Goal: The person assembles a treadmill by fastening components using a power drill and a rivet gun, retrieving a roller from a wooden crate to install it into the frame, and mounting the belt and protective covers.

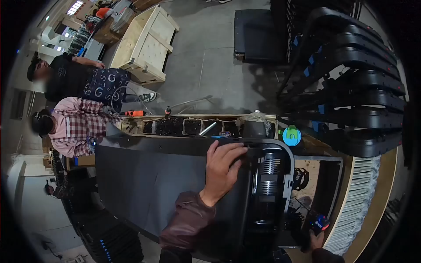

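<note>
A large black panel (175, 175) lies across the middle of the view, with a ribbed black part and grey edge trim (287, 193) at its right end. My left hand (222, 168) rests near the panel's upper edge, fingers extended and a little apart, nothing held in it. Low on the right, my right hand (316, 240) is closed around a dark power tool (320, 223) with red and blue on it, beside a tray holding small dark parts. Part of the right hand is hidden by the tool and shadow.
Behind the panel runs a wooden parts bin (192, 127) holding screws. A green-lidded cup (291, 136) stands beside it. Black frames (368, 92) are stacked at right. Two people stand at left, near a wooden crate (151, 44); another person is farther back.
</note>
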